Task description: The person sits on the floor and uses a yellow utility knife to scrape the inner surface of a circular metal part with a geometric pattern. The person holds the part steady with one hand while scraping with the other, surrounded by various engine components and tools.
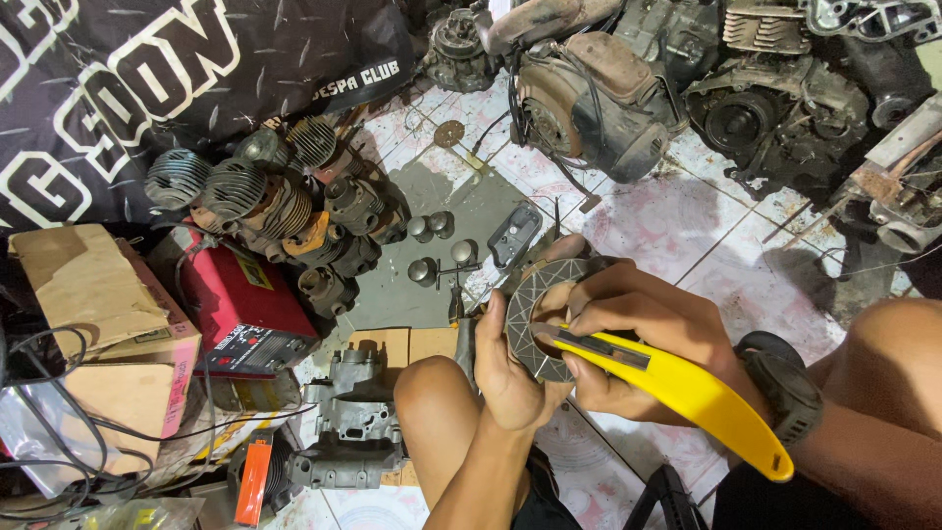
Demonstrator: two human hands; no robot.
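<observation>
Scraping a round grey clutch plate (543, 316) with a yellow-handled utility knife (677, 385), blade at the inner rim; how much is done cannot be told. Left hand (505, 368) cupped beneath, fingers closed on the plate's edge above a knee; right hand (638, 334) wrapped tight round the knife, over the tiled floor (677, 231)

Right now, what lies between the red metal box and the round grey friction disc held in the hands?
In the head view, between the red box and the disc lie small metal pistons on grey floor.
</observation>
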